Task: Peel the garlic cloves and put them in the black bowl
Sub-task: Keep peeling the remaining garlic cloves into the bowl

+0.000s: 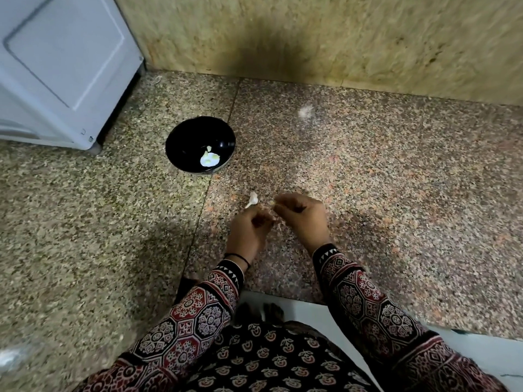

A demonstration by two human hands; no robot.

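A glossy round black bowl (181, 142), left of centre, holds a few smooth pale cloves (209, 160). Below it and to the right, the left hand (249, 230) curls its fingers round a papery white garlic (252, 200) that sticks up from the fist. The right hand (302, 216), just beside, pinches a small pale scrap (272, 203), blurred. Both are over speckled granite (396, 193); a mottled yellowish wall (339, 38) runs along the top, and a white cabinet (62, 66) stands upper left.

A home kitchen — speckled granite counter (368, 179); white appliance (56, 66) alongside.
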